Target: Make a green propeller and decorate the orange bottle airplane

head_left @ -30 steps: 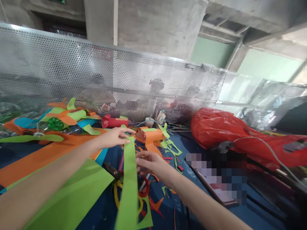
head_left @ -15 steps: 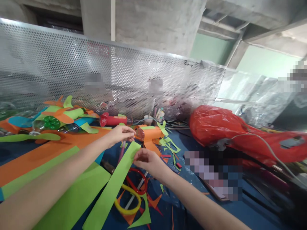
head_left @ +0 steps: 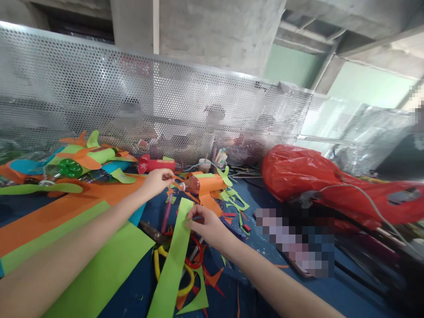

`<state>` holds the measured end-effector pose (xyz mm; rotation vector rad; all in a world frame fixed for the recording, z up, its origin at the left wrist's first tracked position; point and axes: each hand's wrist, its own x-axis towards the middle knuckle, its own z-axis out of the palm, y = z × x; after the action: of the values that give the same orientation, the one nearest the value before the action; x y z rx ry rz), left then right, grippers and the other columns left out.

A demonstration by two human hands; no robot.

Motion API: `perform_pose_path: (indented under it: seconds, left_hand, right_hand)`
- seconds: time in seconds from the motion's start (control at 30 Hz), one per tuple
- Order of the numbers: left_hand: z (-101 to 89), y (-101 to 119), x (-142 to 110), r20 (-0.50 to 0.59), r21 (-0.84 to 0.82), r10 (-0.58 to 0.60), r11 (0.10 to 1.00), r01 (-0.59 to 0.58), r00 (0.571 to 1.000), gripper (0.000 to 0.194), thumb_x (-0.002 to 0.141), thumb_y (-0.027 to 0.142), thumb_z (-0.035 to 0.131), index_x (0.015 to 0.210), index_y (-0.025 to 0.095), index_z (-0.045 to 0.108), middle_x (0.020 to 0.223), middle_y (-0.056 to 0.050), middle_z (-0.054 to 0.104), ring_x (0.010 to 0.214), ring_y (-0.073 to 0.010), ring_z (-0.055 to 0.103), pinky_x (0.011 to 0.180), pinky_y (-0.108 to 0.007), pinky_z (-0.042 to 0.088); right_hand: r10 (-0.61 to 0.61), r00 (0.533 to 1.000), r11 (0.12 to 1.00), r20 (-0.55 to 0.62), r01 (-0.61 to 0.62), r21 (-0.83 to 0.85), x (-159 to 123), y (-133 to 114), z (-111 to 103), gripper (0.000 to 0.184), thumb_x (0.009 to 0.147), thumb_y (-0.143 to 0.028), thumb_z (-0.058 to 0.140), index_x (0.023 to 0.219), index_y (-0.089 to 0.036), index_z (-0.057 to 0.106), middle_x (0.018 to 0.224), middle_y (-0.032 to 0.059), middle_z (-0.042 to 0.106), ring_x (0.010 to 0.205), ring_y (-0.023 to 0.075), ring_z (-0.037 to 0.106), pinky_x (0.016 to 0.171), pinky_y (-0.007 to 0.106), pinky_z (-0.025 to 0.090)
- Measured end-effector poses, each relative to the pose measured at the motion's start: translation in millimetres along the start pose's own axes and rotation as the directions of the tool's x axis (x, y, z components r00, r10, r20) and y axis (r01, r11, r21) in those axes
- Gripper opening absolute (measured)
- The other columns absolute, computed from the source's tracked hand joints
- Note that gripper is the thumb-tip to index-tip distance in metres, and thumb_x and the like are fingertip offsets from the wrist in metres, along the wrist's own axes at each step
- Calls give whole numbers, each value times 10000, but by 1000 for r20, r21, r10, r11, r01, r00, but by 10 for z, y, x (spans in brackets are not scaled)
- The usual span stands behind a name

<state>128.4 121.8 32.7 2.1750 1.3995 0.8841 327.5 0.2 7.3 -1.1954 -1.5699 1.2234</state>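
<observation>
While the right hand (head_left: 209,226) holds one green strip (head_left: 172,260) by its edge near the upper end, with the thumb and the fingers pinched narrowly on it, the left hand (head_left: 155,180) is well apart from this strip. The fingers of the left hand are curled close together, just beside the neck of one orange-wrapped bottle (head_left: 208,184); whether something thin is between them, I cannot tell. The strip slants over the tabletop (head_left: 243,265), in front of the scissors, and its lower end goes out of the view at the bottom.

Of the scissors, I can count two yellow loops (head_left: 192,280), one red loop (head_left: 201,254) and one pair of dark blades (head_left: 151,232); the strip hides a part of them, so the number of pairs is not certain. Near the blades there is one pink pen (head_left: 166,214). One large green sheet (head_left: 109,265) lies partly under the left forearm. To the right of the orange-wrapped bottle are several green scraps (head_left: 243,203).

Farther back stand one red-wrapped bottle (head_left: 159,166), one cup (head_left: 204,165) and one group of markers (head_left: 220,156). On the right side lies one big red bag (head_left: 288,172).
</observation>
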Motion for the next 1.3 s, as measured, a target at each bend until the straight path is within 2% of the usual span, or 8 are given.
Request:
perform_pose_path:
  seconds: [0.17, 0.27, 0.37, 0.47, 0.63, 0.93, 1.13, 1.3]
  left_hand:
    - [-294, -207, 48, -148, 184, -42, 981, 69, 988, 287, 928, 341, 575, 1179, 203, 589, 1223, -78, 588, 1016, -237, 610, 845, -421, 530]
    - [-321, -321, 29, -152, 271, -41, 959, 82, 987, 298, 926, 331, 580, 1192, 195, 580, 1228, -89, 584, 1016, -232, 610, 844, -423, 529]
    - [-267, -314, 23, -144, 310, -19, 949, 63, 989, 339, 921, 323, 592, 1218, 164, 557, 1224, -103, 581, 1015, -237, 611, 840, -442, 528]
    - [-173, -164, 51, -70, 290, 33, 957, -12, 997, 317, 927, 329, 580, 1208, 184, 566, 1228, -94, 582, 1014, -233, 611, 843, -439, 529]
    - [-1, 79, 84, 182, 149, 147, 973, -175, 972, 323, 925, 332, 583, 1209, 180, 565, 1219, -89, 586, 1009, -236, 613, 838, -438, 530]
    - [210, -20, 121, 343, -160, 230, 970, -185, 911, 339, 922, 323, 589, 1222, 170, 552, 1212, -94, 587, 997, -232, 618, 825, -438, 535]
    - [302, 28, 89, 242, -287, 242, 943, -169, 940, 334, 923, 325, 588, 1218, 172, 556, 1215, -94, 586, 1002, -233, 616, 830, -440, 533]
    - [138, 97, 34, 58, -437, 217, 883, -170, 975, 337, 922, 325, 590, 1219, 170, 555, 1216, -94, 585, 1002, -234, 616, 828, -440, 533]
  right_hand:
    - [22, 1000, 1000, -4, -22, 1, -18, -9, 16, 177, 669, -114, 559, 827, -189, 533, 758, -47, 552, 583, 79, 508, 571, 214, 403]
    - [21, 1000, 999, 20, -21, 46, -26, -15, 24, 303, 670, -91, 551, 951, -200, 534, 789, -49, 557, 595, 79, 517, 566, 210, 402]
    - [32, 999, 996, 36, -35, 76, -34, -24, 29, 368, 689, -96, 545, 1035, -213, 500, 775, -58, 551, 574, 77, 502, 535, 203, 382]
    - [46, 998, 995, 38, -50, 91, -38, -36, 37, 357, 699, -78, 524, 1025, -218, 480, 766, -59, 568, 577, 79, 511, 545, 203, 389]
    - [30, 999, 998, 45, -32, 57, -30, -28, 47, 338, 680, -58, 508, 982, -209, 486, 712, -71, 537, 534, 77, 461, 520, 205, 356]
    - [24, 1000, 994, 14, -25, 109, -14, 16, 53, 351, 679, -127, 609, 988, -219, 471, 714, -61, 569, 575, 104, 495, 561, 228, 366]
    - [-44, 995, 995, 87, 36, 88, -47, -32, 34, 232, 689, -275, 701, 862, -176, 582, 791, 4, 620, 707, 141, 567, 684, 276, 434]
    - [-76, 991, 997, 114, 73, 29, -46, -63, 17, 159, 722, -293, 672, 819, -173, 636, 746, -8, 590, 652, 124, 517, 646, 272, 407]
